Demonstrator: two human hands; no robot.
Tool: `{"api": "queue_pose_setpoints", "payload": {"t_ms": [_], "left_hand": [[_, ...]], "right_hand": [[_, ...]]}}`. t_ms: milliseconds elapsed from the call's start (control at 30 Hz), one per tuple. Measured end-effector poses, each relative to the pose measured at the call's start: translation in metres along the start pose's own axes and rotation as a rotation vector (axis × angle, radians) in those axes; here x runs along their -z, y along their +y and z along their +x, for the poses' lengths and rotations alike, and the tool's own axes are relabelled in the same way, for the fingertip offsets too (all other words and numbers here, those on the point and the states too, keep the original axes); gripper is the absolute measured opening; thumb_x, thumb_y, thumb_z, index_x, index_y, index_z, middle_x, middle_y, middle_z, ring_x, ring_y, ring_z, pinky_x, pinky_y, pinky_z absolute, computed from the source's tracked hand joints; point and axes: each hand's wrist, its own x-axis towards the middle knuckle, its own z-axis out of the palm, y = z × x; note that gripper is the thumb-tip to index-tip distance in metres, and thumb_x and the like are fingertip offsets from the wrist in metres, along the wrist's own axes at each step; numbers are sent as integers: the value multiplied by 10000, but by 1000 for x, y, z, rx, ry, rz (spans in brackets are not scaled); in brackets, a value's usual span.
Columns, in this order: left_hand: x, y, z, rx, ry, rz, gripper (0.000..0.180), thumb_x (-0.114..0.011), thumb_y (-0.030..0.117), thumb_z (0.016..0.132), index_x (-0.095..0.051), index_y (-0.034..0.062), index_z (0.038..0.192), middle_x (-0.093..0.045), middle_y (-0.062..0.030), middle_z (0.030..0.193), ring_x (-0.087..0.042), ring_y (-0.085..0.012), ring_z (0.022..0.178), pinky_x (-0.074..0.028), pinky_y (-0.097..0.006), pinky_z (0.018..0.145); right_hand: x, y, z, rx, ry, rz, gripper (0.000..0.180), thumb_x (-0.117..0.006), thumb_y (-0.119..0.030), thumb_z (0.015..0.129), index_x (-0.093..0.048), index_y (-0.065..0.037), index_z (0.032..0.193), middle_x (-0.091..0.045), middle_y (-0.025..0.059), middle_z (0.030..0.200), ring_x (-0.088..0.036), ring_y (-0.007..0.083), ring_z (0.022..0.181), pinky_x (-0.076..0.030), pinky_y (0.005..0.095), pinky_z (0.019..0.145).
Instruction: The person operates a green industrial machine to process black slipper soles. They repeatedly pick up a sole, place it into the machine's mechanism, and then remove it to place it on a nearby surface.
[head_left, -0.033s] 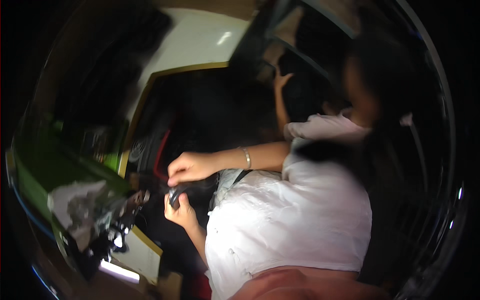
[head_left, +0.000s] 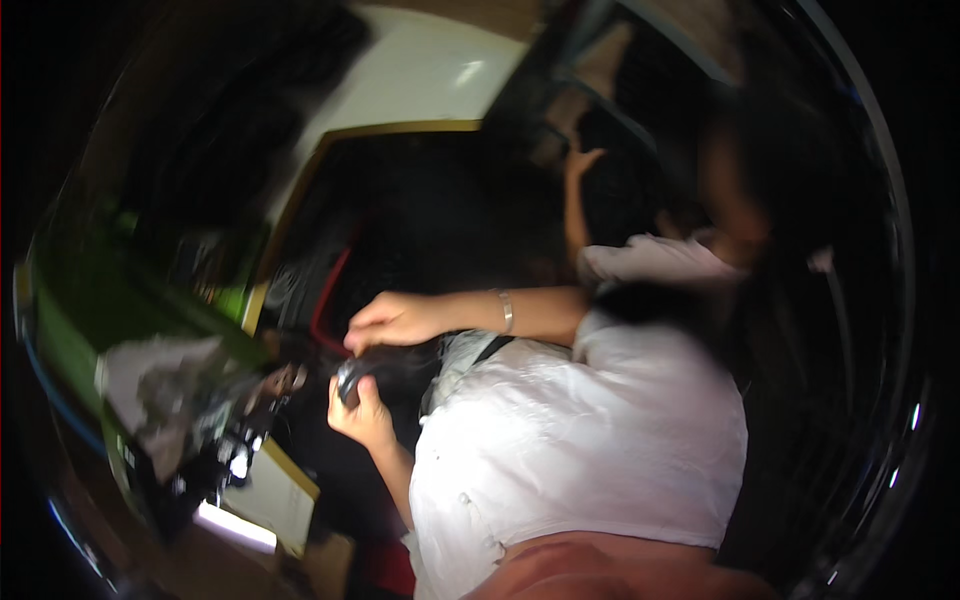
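My left hand [head_left: 362, 415] is closed around a small, dark, rounded object [head_left: 347, 382] with a shiny top, its thumb along the near side. Its exact kind is too blurred to tell. Just above it, my right hand [head_left: 395, 320], with a silver bracelet [head_left: 507, 312] on the wrist, has its fingers pinched together and pointing down. A small gap shows between those fingertips and the object. Whether something tiny sits in the pinch is hidden.
A red-edged dark thing [head_left: 325, 300] lies beyond my hands. Green box-like panels [head_left: 100, 300] and a crumpled, shiny clear wrapping [head_left: 165, 385] stand at left. A white surface with a yellow edge [head_left: 410, 70] is at the back. Another person [head_left: 665, 258] reaches forward at upper right.
My right fingertips have lifted a little off the top of the dark object. The left hand keeps its hold almost in place, and the background has shifted slightly to the right.
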Motion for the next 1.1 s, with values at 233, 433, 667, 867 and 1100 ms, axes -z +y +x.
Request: {"api": "queue_pose_setpoints", "payload": {"t_ms": [233, 433, 667, 867, 1100], "left_hand": [[4, 1, 35, 471, 58, -517, 374, -732, 78, 706, -548, 13, 1026, -585, -55, 963, -556, -134, 846, -447, -259, 776], [10, 4, 20, 442, 160, -739, 324, -670, 40, 752, -547, 5, 1050, -575, -64, 980, -553, -158, 888, -437, -282, 828], [22, 13, 6, 293, 260, -743, 338, -583, 22, 795, -425, -7, 1092, -571, -113, 995, -564, -144, 876, -435, -262, 816], [44, 13, 0, 358, 227, -789, 320, -559, 16, 803, -423, 13, 1092, -572, -106, 964, -556, -133, 856, -430, -260, 794], [100, -56, -53, 462, 538, -1059, 331, -518, 48, 835, -405, -6, 1141, -581, -137, 982, -594, -174, 853, -486, -277, 767]], "right_hand": [[16, 43, -34, -629, -362, -558, 730, -683, -430, 704, -446, 55, 1197, -509, 209, 1176, -478, 296, 1111, -387, 340, 920], [53, 29, -50, -648, -296, -512, 589, -709, -316, 680, -535, 43, 1113, -582, 194, 1047, -554, 244, 984, -421, 313, 852], [123, -15, -47, -39, 434, 129, 466, -682, -48, 708, -515, 18, 1137, -612, 107, 1011, -607, 188, 856, -472, 294, 809], [69, -78, 35, 124, 551, 724, 248, -545, -154, 837, -569, -9, 1037, -617, 99, 997, -600, 206, 898, -479, 309, 803], [-32, -71, 28, 75, 526, 912, 293, -467, -299, 869, -569, -44, 970, -607, 77, 909, -584, 224, 863, -457, 324, 790]]}}
